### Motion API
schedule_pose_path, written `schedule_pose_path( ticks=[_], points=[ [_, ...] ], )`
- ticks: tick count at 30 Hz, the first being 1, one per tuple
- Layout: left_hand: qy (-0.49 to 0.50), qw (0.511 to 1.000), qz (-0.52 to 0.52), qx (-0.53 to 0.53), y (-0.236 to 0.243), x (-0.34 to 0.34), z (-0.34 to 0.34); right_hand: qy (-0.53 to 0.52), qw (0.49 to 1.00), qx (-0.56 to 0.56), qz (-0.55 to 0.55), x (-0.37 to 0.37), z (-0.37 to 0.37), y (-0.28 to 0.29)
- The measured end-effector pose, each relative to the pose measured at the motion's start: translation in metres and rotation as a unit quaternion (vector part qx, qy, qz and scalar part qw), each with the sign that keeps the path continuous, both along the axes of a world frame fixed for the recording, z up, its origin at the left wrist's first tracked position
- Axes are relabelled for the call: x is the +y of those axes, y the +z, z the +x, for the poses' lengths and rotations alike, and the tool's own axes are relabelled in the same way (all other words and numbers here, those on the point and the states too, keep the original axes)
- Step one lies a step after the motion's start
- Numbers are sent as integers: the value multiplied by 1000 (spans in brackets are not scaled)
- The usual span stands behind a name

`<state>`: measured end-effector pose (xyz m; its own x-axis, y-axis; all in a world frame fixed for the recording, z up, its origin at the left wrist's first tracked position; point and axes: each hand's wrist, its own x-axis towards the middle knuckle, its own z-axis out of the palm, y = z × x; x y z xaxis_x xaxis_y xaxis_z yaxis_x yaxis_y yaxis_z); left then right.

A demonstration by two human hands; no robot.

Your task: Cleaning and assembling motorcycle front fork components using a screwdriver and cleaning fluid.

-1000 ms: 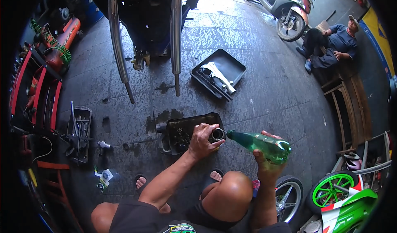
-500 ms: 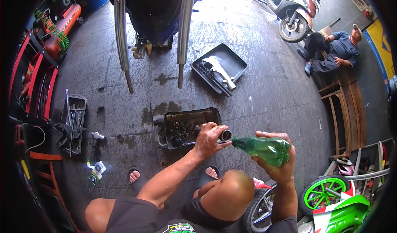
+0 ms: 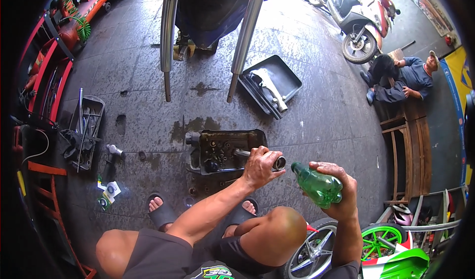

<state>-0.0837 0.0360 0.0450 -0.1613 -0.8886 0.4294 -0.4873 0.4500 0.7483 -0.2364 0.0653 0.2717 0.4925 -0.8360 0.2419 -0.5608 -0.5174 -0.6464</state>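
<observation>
My left hand (image 3: 261,168) is closed around a metal tube (image 3: 279,163), whose round open end points right toward the bottle. The tube's other end shows past my fingers, over a cut-open black jerrycan (image 3: 193,156) holding several small dark parts and rings. My right hand (image 3: 341,190) grips a green clear plastic bottle (image 3: 319,186). Its neck points up and left, with a small gap between it and the tube's opening. How much liquid the bottle holds I cannot tell.
A black tray (image 3: 292,76) with a silver fork part stands beyond the jerrycan, beside two hanging fork tubes (image 3: 249,29). At left lie a tool tray (image 3: 91,125) and a hammer-like tool (image 3: 114,150). A person (image 3: 413,76) sits at the right; a green wheel (image 3: 381,242) is near my right arm.
The bottle's neck has drawn away from the tube's opening and turned upward. Both hands still hold their things. The whole view has shifted slightly.
</observation>
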Motion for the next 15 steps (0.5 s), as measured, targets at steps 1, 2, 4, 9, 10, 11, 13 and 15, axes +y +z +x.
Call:
schedule_pose_path(
  ticks=[1, 2, 4, 9, 10, 11, 13, 15],
  points=[
    [0, 1000, 6, 2, 1, 0, 0, 5, 1000, -2, 23, 0, -1, 0],
    [-2, 1000, 11, 6, 1, 0, 0, 9, 999, -2, 46, 0, -2, 0],
    [3, 1000, 3, 9, -1, -1, 2, 1, 999, -23, 28, 1, 3, -1],
    [24, 1000, -5, 17, 3, -5, 7, -23, 995, -90, 21, 6, 4, -10],
    [22, 1000, -8, 17, 2, -5, 7, -53, 994, -97, 3, 9, 3, -12],
    [25, 999, -7, 25, 1, -6, 10, -80, 991, -107, -15, 11, 3, -15],
    [46, 997, -29, 48, -1, -10, 12, -124, 983, -134, -15, 17, 4, -25],
    [57, 997, -4, 60, 2, -14, 19, -177, 972, -157, -11, 19, 6, -30]
  ],
)
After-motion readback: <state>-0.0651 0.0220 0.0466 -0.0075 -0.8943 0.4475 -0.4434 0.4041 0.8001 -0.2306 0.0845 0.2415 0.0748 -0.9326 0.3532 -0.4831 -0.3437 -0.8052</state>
